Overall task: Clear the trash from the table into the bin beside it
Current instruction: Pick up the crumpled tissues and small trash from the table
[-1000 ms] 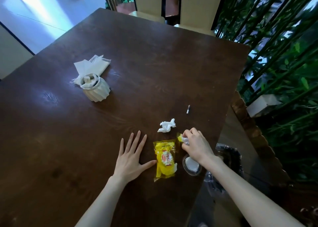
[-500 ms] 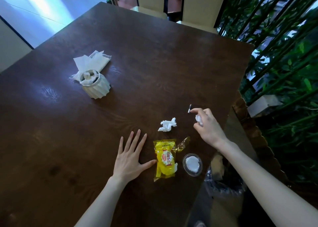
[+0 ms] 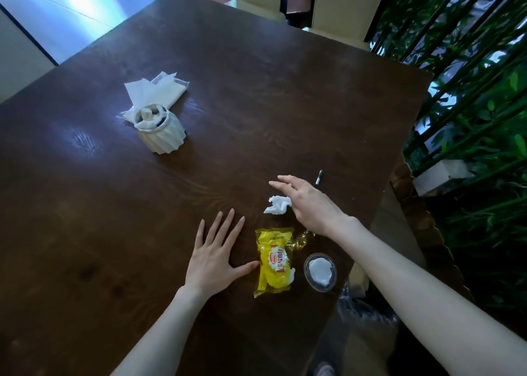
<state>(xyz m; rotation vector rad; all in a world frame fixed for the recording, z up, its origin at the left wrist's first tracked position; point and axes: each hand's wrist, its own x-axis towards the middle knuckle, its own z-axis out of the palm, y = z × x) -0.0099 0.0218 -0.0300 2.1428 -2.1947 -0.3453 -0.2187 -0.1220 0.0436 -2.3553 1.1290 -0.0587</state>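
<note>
On the dark wooden table [image 3: 256, 96], my right hand [image 3: 309, 204] hovers open over a crumpled white tissue [image 3: 277, 204], fingers spread, holding nothing. My left hand [image 3: 216, 254] lies flat and open on the wood, its thumb touching a yellow snack wrapper [image 3: 273, 263]. A small clear lid with white paper in it [image 3: 320, 271] sits near the table's right edge. A crinkled yellow-clear wrapper scrap [image 3: 302, 240] lies beside the snack wrapper, under my right wrist. The bin with a clear plastic liner [image 3: 359, 307] stands below the table's right edge, mostly hidden by my right arm.
A white ribbed cup stuffed with tissue [image 3: 161, 131] stands at the left, with a pack of white napkins [image 3: 159, 90] behind it. A small metal cylinder [image 3: 318, 176] lies past my right hand. Bamboo plants and a railing [image 3: 470, 90] line the right side.
My right hand, which was closed on a small white scrap near the metal cylinder, has moved left over the crumpled tissue and is open and empty. The left hand stayed flat.
</note>
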